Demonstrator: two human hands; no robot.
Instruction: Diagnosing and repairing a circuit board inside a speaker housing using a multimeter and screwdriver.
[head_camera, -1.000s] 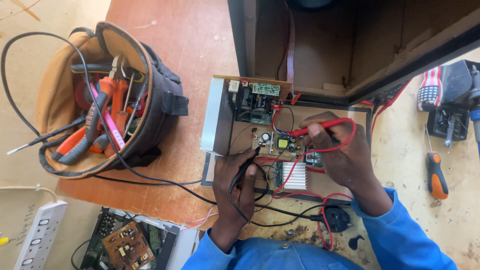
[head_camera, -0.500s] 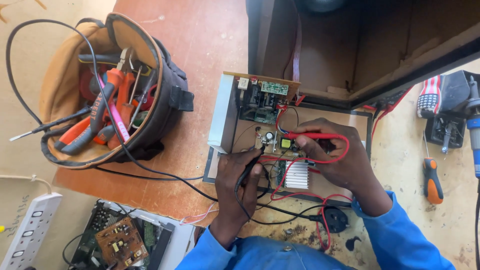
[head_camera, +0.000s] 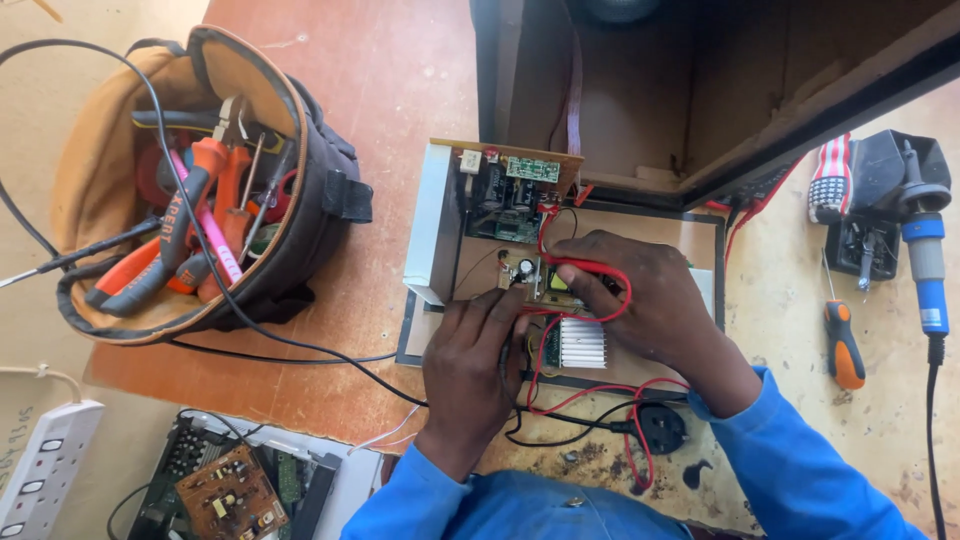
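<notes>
An opened electronic unit lies on the brown table, with a small circuit board (head_camera: 535, 282), a finned silver heatsink (head_camera: 582, 343) and a green board (head_camera: 508, 195) inside. My right hand (head_camera: 645, 300) pinches a red test probe (head_camera: 585, 268), its tip down on the small board. My left hand (head_camera: 475, 365) presses a black probe against the same board; the probe is mostly hidden under the fingers. Red and black leads (head_camera: 590, 400) run back toward me.
A round tool bag (head_camera: 185, 190) with orange pliers and screwdrivers sits at the left. A dark open cabinet (head_camera: 700, 90) stands behind the unit. A soldering iron (head_camera: 925, 250), an orange screwdriver (head_camera: 843, 345), a black plug (head_camera: 660, 428), a power strip (head_camera: 45, 470) and another board (head_camera: 230, 490) surround me.
The view has shifted a little. Both hands stay on the small board; the right hand has slid slightly with the red probe.
</notes>
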